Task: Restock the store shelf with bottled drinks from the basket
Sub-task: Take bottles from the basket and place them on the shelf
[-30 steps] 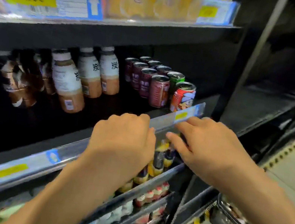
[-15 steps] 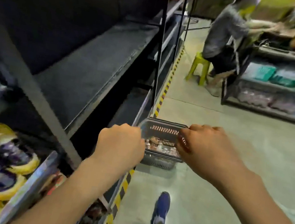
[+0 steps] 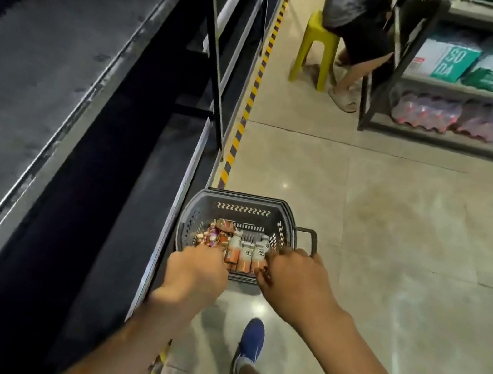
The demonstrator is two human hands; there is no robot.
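A dark plastic basket (image 3: pixel 243 207) stands on the floor beside the shelf base. Inside it, three white-capped bottles (image 3: pixel 245 255) with orange-brown drink stand on the right, and small colourful packets (image 3: pixel 214 234) lie on the left. My left hand (image 3: pixel 195 273) hovers over the basket's near left corner, fingers curled, nothing visible in it. My right hand (image 3: pixel 294 282) reaches over the near right rim, fingertips at the bottles; whether they grip one is hidden. The dark store shelf (image 3: pixel 63 62) runs along the left, its boards bare here.
A person sits on a yellow-green stool (image 3: pixel 317 51) further down the aisle. A rack (image 3: pixel 460 89) at the right holds soda cartons and shrink-wrapped bottle packs. Yellow-black tape (image 3: pixel 248 101) lines the shelf base. My blue shoe (image 3: pixel 250 342) stands behind the basket on the tiled floor.
My view swung from the stocked shelf of cans and bottles down to the floor basket. Both hands left the shelf rail and dropped to the basket, which is now much closer.
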